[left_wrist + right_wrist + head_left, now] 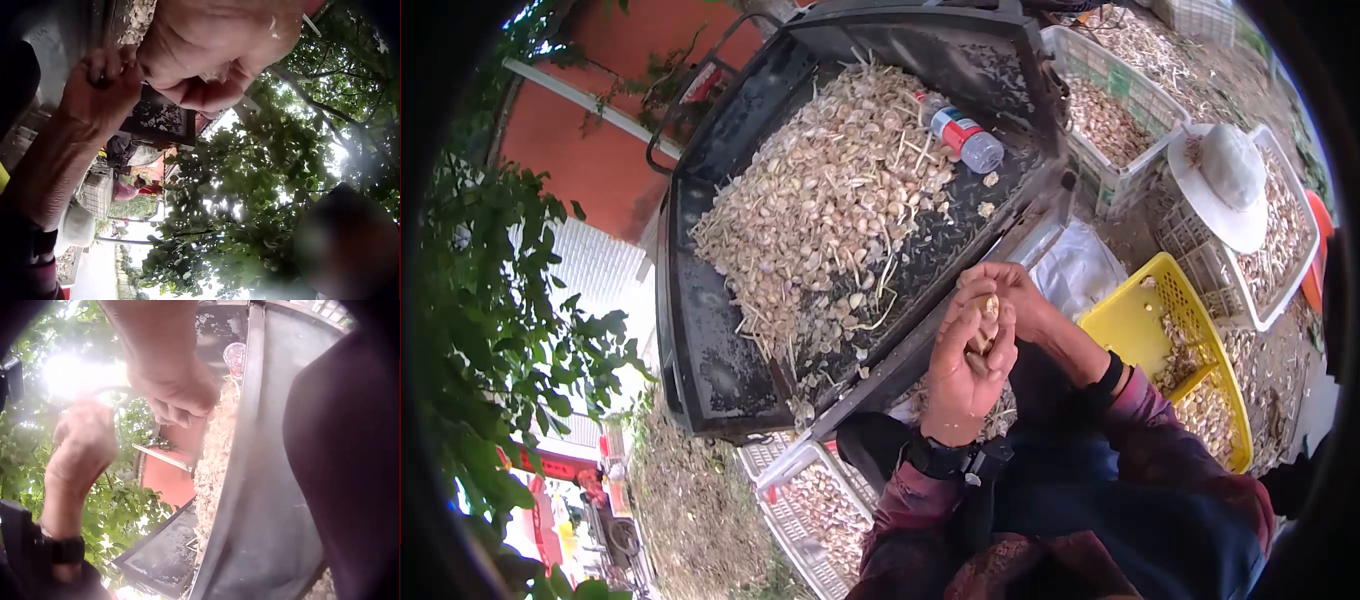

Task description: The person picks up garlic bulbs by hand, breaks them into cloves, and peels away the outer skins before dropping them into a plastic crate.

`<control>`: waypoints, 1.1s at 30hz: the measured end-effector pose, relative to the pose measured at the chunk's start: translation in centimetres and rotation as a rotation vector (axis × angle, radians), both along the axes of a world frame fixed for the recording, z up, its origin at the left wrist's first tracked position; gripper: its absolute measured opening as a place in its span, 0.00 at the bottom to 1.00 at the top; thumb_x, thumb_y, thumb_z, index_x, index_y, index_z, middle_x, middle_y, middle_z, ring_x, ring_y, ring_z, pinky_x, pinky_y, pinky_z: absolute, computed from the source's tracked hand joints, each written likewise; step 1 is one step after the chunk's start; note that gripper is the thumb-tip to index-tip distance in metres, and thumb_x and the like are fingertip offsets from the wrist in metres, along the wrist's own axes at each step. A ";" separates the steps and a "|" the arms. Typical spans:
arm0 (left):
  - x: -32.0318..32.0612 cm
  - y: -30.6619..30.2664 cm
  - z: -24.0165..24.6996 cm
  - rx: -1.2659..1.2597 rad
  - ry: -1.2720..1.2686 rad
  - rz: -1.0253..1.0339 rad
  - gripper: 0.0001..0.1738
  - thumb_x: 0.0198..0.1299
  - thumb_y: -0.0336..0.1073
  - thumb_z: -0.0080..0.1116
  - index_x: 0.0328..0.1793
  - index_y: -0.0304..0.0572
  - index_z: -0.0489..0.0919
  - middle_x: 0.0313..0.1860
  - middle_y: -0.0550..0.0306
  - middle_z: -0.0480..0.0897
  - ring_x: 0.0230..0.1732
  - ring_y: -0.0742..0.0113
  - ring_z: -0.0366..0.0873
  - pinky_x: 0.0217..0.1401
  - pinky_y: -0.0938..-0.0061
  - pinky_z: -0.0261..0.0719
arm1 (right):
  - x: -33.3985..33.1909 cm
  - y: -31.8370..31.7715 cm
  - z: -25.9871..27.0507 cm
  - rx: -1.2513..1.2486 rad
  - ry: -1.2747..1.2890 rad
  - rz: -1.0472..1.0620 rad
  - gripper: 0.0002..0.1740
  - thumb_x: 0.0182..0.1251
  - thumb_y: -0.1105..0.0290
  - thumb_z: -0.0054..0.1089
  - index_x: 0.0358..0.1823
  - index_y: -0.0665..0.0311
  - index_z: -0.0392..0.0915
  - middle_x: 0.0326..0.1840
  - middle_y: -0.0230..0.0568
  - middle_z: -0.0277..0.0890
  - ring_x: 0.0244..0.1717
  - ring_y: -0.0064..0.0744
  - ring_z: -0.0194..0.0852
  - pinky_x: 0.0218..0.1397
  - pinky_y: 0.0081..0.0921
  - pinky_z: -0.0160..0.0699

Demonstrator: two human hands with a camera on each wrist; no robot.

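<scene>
Left hand [962, 368] and right hand [1015, 292] meet just off near edge of black tray [700, 340], touching each other. Both grip one garlic bulb [986, 312]. Left fingers curl up round bulb from below. Right fingers [172, 414] bent tight, pinching bulb's top. Garlic pile [820, 210] heaped on tray. Plastic bottle [965, 138] lies on tray at pile's far side. Yellow crate [1140, 320] near tray's corner, beside right forearm.
</scene>
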State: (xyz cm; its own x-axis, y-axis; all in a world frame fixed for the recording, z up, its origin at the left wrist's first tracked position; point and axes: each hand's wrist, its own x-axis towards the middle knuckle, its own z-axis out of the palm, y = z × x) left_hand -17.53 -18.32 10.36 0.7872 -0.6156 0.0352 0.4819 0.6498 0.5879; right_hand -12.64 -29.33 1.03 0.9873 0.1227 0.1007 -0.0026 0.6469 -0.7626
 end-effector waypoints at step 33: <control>-17.6 47.9 -26.3 0.675 0.474 1.632 0.09 0.48 0.25 0.62 0.32 0.39 0.72 0.22 0.56 0.76 0.16 0.76 0.68 0.16 0.85 0.62 | 8.9 18.1 4.2 -0.648 -0.046 0.327 0.10 0.64 0.66 0.54 0.37 0.65 0.76 0.22 0.29 0.68 0.15 0.08 0.51 0.16 0.09 0.48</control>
State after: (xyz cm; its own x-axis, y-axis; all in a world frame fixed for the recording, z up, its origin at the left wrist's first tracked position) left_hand -35.16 29.53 -15.98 0.4149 0.8764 -0.2443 -0.1330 0.3241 0.9366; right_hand -3.79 -11.23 5.20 0.8866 0.4596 -0.0516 -0.0773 0.0371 -0.9963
